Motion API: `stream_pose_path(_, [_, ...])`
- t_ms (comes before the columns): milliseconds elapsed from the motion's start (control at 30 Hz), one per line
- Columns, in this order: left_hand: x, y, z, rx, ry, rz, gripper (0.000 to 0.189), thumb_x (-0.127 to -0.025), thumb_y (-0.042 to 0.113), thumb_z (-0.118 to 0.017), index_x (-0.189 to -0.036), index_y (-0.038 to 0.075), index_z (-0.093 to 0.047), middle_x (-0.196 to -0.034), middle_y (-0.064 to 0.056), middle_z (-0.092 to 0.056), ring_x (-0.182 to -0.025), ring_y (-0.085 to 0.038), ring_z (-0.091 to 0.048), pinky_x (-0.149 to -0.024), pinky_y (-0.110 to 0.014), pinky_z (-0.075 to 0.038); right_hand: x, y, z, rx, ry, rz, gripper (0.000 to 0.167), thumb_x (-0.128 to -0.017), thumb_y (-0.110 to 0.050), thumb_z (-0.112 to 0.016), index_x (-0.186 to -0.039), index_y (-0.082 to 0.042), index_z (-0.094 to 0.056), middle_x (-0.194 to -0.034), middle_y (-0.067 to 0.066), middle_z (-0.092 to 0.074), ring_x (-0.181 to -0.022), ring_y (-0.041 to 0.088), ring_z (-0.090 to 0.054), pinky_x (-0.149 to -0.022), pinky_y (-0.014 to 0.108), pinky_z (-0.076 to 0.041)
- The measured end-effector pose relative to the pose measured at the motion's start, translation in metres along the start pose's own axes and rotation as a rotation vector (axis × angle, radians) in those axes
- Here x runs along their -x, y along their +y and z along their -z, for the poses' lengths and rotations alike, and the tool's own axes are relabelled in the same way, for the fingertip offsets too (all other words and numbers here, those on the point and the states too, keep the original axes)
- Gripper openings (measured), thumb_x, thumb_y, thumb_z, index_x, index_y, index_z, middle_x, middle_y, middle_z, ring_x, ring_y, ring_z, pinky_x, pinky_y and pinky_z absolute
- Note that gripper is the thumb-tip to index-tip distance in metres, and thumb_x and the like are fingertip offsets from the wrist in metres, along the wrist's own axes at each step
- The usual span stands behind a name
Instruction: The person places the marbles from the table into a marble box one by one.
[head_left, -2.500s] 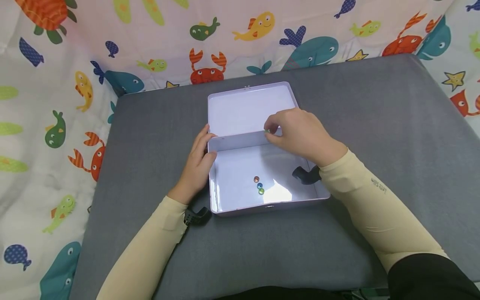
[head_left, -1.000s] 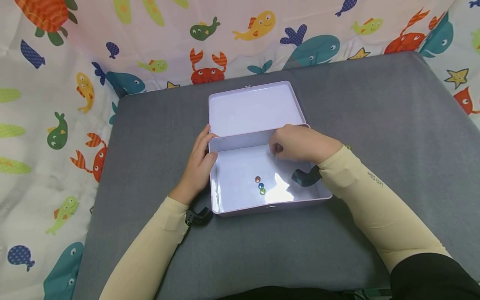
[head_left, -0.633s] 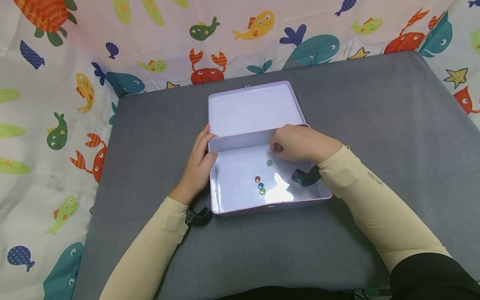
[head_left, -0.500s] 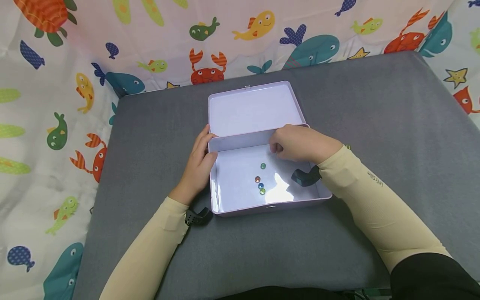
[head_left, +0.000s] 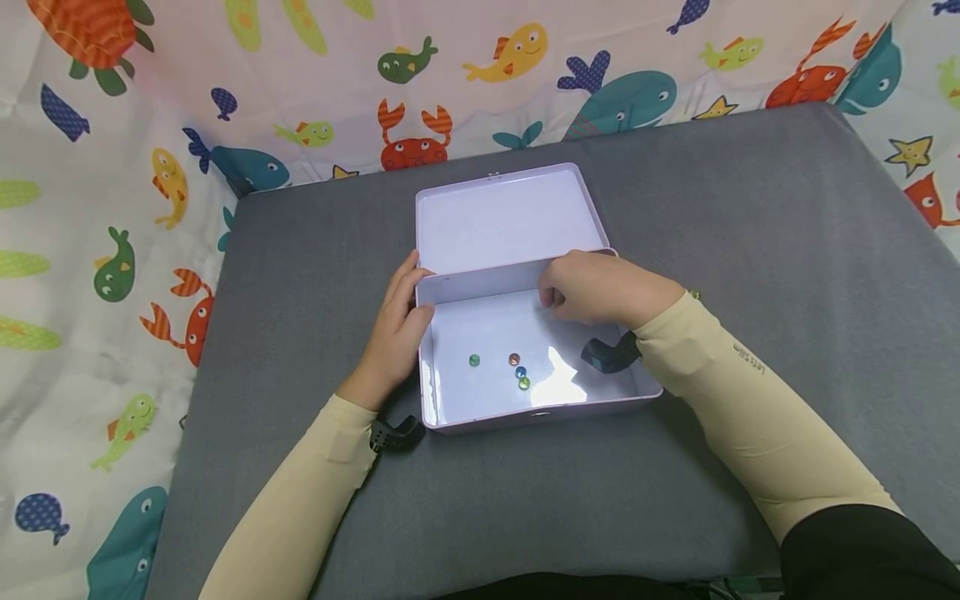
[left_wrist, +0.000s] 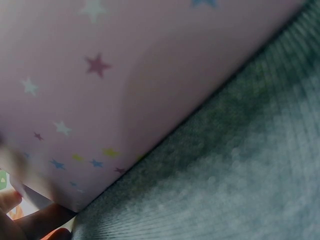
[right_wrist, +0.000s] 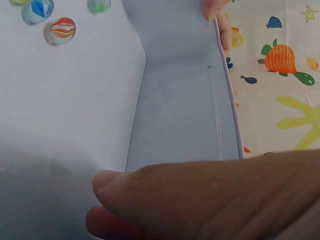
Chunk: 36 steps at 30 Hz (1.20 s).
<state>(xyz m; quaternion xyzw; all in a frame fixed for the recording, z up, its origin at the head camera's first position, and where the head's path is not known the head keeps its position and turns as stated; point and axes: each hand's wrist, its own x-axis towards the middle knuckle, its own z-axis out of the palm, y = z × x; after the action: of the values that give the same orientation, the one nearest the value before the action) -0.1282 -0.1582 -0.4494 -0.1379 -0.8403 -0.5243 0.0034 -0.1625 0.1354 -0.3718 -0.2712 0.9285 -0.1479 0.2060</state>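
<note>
Right hand (head_left: 588, 287): fingers curled down, thumb close to a finger's tip, nothing visible in their grasp; over the back right part of the box (head_left: 453, 387).
Left hand (head_left: 393, 333): fingers grip the box at its back left corner, thumb at the left rim.
Green marble (head_left: 474, 360): on the box floor, left of the other three and well apart from the right hand.
Orange marble (head_left: 513, 359): near the middle of the floor, just behind the blue marble (head_left: 521, 372).
Yellow-green marble (head_left: 524, 383): in front of the blue one, close beside it; whether they touch, I cannot tell.
Lid (head_left: 510, 217): open, laid back behind the box.
Box wall: pink outside with small coloured stars, seen from the left wrist.
Wrists: a dark mount (head_left: 611, 354) juts from the right, another (head_left: 399, 435) from the left; both forearms in cream sleeves (head_left: 750, 417).
Desk (head_left: 750, 225): grey, under the box.
Curtain (head_left: 337, 83): sea-animal print, behind the desk and along its sides.
</note>
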Motion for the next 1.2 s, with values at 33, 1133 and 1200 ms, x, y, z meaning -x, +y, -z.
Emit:
stream_pose_path(33, [0.0, 0.0, 0.0, 0.001, 0.0, 0.0, 0.04, -0.1, 0.01, -0.042, -0.138, 0.009, -0.054, -0.175, -0.006, -0.016, -0.158, -0.026, -0.023, -0.12, -0.062, -0.029, 0.0, 0.0, 0.0, -0.001, -0.002, -0.002, 0.01, -0.093, -0.005, -0.069, -0.096, -0.008, -0.078, -0.088, 0.005, -0.071, -0.075, 0.022, -0.059, -0.068, 0.037, -0.05])
stream_pose_path(1133, [0.001, 0.001, 0.0, -0.02, 0.007, -0.01, 0.04, -0.1, 0.012, -0.042, -0.138, 0.007, -0.054, -0.175, -0.007, -0.017, -0.16, -0.025, -0.019, -0.123, -0.062, -0.024, 0.008, -0.003, 0.011, -0.011, -0.006, -0.035, 0.012, -0.094, -0.011, -0.068, -0.1, -0.009, -0.078, -0.095, 0.006, -0.073, -0.081, 0.022, -0.062, -0.073, 0.04, -0.052])
stream_pose_path(1200, [0.0, 0.001, 0.0, -0.016, 0.005, -0.012, 0.041, -0.099, 0.012, -0.042, -0.138, 0.006, -0.054, -0.175, -0.007, -0.017, -0.16, -0.026, -0.019, -0.123, -0.063, -0.024, 0.008, -0.001, 0.012, -0.01, -0.006, -0.031, 0.012, -0.094, -0.01, -0.067, -0.1, -0.008, -0.078, -0.095, 0.006, -0.073, -0.082, 0.023, -0.062, -0.074, 0.04, -0.053])
